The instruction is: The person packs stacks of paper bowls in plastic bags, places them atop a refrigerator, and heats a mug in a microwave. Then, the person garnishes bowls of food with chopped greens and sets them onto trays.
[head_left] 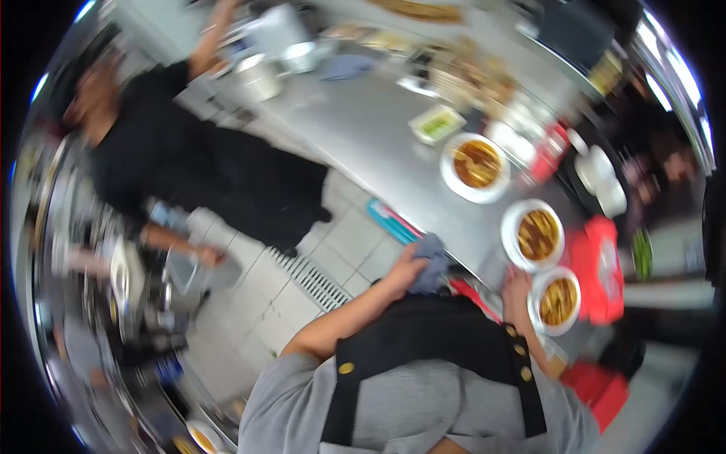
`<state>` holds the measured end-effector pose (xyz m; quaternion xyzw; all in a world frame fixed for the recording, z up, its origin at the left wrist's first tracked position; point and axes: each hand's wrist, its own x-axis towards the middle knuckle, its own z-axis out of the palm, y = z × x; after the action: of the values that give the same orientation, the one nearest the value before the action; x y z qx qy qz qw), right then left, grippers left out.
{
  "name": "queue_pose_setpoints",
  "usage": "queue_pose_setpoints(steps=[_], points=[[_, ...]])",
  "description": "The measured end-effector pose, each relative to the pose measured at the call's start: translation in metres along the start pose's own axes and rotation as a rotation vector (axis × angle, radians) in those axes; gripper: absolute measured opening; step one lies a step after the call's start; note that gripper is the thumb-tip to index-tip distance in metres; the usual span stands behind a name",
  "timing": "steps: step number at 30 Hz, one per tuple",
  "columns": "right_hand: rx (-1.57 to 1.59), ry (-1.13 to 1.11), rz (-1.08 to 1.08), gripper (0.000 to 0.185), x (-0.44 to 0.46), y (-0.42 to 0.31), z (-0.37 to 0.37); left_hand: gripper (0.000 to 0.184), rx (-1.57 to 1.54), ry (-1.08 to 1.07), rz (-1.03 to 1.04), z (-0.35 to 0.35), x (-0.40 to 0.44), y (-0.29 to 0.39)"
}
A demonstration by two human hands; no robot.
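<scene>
My left hand [408, 270] is closed around a blue-grey cloth [429, 265] at the front edge of the steel counter [363, 125]. My right hand [517, 289] rests at the counter beside two white bowls, the middle bowl [532, 235] and the nearest bowl [556, 301]. Its fingers are blurred, and I cannot tell whether they touch a rim. Both bowls hold brown broth with pale yellowish pieces. A third bowl [476, 168] with similar food stands farther along the counter.
A white tray of chopped greens [437, 125], a red-capped bottle [546, 155] and a red bag [597, 268] are near the bowls. Stacked white bowls [259, 77] stand at the far end. A person in black [204, 151] stands left, above a floor drain [306, 278].
</scene>
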<state>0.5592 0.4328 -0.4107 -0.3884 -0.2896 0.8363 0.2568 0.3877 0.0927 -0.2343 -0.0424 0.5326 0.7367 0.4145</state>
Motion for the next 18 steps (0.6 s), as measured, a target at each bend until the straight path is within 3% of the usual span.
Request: queue_pose_setpoints(steps=[1, 2, 3, 7, 10, 18], points=[[0.276, -0.040, 0.011, 0.030, -0.009, 0.003, 0.002, 0.047, -0.014, -0.023, -0.053, 0.003, 0.000, 0.001], [0.059, 0.206, -0.096, 0.034, -0.028, -0.001, 0.042, 0.046, -0.024, -0.038, -0.100, 0.007, 0.000, 0.004], [-0.058, 0.220, -0.069, 0.041, -0.017, 0.002, 0.035, 0.045, -0.018, -0.044, -0.116, 0.014, -0.001, 0.007], [-0.053, 0.436, -0.076, 0.034, -0.048, -0.019, 0.091, 0.043, 0.041, -0.109, -0.158, 0.034, 0.003, 0.009], [-0.093, 0.405, -0.069, 0.024, -0.053, -0.024, 0.099, 0.042, 0.073, -0.113, -0.189, 0.042, 0.006, 0.008], [-0.083, 0.404, -0.039, 0.024, -0.053, -0.028, 0.126, 0.040, 0.215, -0.216, -0.198, 0.070, 0.015, 0.014]])
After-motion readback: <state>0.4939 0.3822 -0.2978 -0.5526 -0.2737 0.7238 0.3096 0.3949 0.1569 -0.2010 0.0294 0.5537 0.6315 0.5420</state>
